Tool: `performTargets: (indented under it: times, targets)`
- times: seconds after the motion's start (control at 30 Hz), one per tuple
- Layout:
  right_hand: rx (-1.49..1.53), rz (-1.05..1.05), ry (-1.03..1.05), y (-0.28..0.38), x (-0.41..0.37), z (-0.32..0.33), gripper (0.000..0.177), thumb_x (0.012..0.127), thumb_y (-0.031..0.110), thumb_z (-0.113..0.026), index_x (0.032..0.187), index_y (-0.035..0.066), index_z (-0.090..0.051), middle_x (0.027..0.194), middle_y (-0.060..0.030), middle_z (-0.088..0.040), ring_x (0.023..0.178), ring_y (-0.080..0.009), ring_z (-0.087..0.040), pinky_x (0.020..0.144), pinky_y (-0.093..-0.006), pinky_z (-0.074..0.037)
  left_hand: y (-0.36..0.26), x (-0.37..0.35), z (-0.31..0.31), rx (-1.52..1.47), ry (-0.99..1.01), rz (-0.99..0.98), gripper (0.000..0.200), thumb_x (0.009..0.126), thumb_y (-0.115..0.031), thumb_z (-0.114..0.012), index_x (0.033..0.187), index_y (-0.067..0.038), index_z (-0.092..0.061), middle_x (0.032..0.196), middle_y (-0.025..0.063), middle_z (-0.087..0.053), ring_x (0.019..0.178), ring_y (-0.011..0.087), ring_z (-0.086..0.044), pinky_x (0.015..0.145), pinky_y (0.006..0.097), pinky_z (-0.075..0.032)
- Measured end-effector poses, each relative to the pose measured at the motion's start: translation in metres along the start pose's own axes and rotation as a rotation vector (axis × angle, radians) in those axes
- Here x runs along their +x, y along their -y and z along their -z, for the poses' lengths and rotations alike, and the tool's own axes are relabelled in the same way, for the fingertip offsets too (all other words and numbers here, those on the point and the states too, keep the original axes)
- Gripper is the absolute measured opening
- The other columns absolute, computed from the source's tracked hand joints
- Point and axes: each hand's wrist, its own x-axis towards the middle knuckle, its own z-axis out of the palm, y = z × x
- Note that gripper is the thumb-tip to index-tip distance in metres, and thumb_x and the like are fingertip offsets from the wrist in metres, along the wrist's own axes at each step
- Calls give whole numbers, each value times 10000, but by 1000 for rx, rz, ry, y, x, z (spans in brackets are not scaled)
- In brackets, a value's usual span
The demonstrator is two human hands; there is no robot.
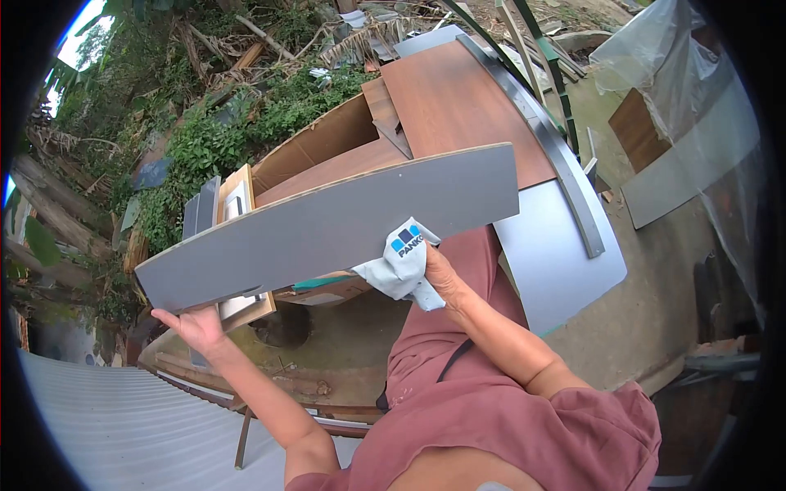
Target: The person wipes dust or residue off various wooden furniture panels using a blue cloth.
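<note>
A long grey board [327,221] is held up in front of me, tilted, its right end higher than its left. My left hand [198,329] supports its lower edge near the left end, with the thumb stretched out to the side and the other fingers partly hidden behind the board. My right hand [440,277] is closed on a pale grey cloth [397,266] with blue and black print. The cloth lies against the board's face and lower edge, right of its middle.
Brown wood panels [467,106] and a light grey panel [557,254] lie beyond and to the right, with a metal strip [573,196] on top. An open cardboard box [319,139] sits behind the board. Plastic sheeting [655,49] hangs at the right.
</note>
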Motion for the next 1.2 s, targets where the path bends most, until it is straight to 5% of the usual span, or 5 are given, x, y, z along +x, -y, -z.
performTargets:
  times: [0.2, 0.53, 0.7, 0.93, 1.2]
  targets:
    - [122, 350, -179, 17, 6, 32, 510, 787, 505, -645, 1064, 89, -545, 1021, -23, -577, 914, -124, -569, 830, -281, -482, 144, -70, -57, 64, 219, 589, 994, 813, -599, -522, 1428, -38, 22, 1428, 219, -238, 1253, 424, -350, 1019, 519, -339]
    - [235, 782, -212, 79, 82, 75, 248, 902, 304, -528, 997, 84, -590, 943, -81, -646, 799, -210, -626, 653, -335, -541, 171, -138, 11, 153, 64, 768, 874, 869, -577, -442, 1423, -26, -50, 1387, 215, -329, 1182, 400, -444, 973, 464, -408]
    - [936, 603, -360, 127, 116, 104, 169, 867, 124, -539, 935, -10, -618, 967, -148, -642, 864, -301, -640, 821, -433, -548, 163, -146, 29, 165, -69, 745, 838, 880, -559, -440, 1416, -21, -86, 1378, 213, -343, 1179, 394, -452, 978, 472, -400]
    - [1163, 493, -335, 221, 148, 145, 174, 835, 105, -576, 933, -37, -592, 851, -157, -613, 721, -294, -621, 680, -384, -569, 171, -158, 25, 150, -81, 745, 715, 907, -497, -450, 1378, -22, -198, 1320, 196, -424, 1142, 380, -491, 964, 463, -416]
    - [706, 296, -222, 235, 125, 125, 215, 897, 152, -479, 936, -19, -602, 914, -165, -626, 770, -276, -629, 682, -388, -571, 173, -167, 30, 150, -107, 790, 515, 946, -415, -423, 1304, -49, -368, 1226, 177, -518, 1059, 346, -563, 914, 436, -452]
